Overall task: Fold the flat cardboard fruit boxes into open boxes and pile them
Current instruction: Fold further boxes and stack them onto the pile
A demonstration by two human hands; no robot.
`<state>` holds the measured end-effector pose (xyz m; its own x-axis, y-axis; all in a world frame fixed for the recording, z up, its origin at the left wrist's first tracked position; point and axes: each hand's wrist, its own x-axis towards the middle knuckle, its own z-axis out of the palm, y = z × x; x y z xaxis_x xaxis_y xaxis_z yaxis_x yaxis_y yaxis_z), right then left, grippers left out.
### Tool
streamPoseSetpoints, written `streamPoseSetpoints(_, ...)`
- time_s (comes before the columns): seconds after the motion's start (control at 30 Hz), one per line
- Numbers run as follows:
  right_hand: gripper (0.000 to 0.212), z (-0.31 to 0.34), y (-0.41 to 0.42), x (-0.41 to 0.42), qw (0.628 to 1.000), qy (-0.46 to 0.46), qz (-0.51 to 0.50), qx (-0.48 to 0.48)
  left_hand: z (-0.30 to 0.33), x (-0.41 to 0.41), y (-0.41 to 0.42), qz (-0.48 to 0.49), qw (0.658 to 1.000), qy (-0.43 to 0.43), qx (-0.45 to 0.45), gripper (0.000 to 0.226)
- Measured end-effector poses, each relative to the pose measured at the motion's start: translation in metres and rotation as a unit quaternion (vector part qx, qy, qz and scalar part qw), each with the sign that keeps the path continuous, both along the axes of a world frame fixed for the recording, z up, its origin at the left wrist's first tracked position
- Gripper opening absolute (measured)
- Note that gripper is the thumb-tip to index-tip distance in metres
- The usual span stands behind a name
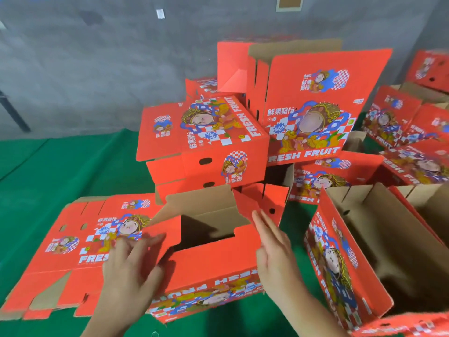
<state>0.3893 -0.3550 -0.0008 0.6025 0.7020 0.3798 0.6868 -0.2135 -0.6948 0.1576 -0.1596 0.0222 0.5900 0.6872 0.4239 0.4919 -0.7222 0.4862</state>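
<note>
A red printed fruit box (213, 271) stands half folded in front of me, bottom flaps up and partly closed over a dark opening. My left hand (131, 263) holds the left red flap (165, 235), fingers over its top and thumb under its edge. My right hand (274, 246) lies flat, fingers straight, against the right flap (250, 207). A stack of flat unfolded boxes (73, 251) lies to the left under my left arm. Behind stands a pile of folded boxes (209, 142).
An open folded box (364, 251) stands close on my right, brown inside showing. More folded boxes (413, 132) crowd the back right. A tall box (315, 100) leans behind the pile. Green cloth (60, 171) covers the surface; a grey wall (97, 57) rises behind.
</note>
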Motion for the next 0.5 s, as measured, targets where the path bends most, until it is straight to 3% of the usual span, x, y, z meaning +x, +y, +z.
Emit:
streamPoseSetpoints(0.1,0.081,0.000,-0.003,0.000,1.000,0.020,0.002,0.003,0.006,0.010,-0.004,0.014,0.997,0.064,-0.038,0.050)
streamPoseSetpoints(0.23,0.088,0.000,-0.006,0.003,0.999,0.029,0.020,-0.011,0.011,0.033,0.000,0.066,0.984,0.163,0.003,0.065)
streamPoseSetpoints(0.33,0.080,0.001,-0.003,0.006,0.999,0.026,0.020,-0.022,0.011,0.042,0.011,0.085,0.973,0.213,-0.003,0.059)
streamPoseSetpoints(0.5,0.052,0.007,-0.001,0.010,0.997,0.026,0.045,-0.055,0.007,0.045,0.012,0.091,0.990,0.102,-0.037,0.075)
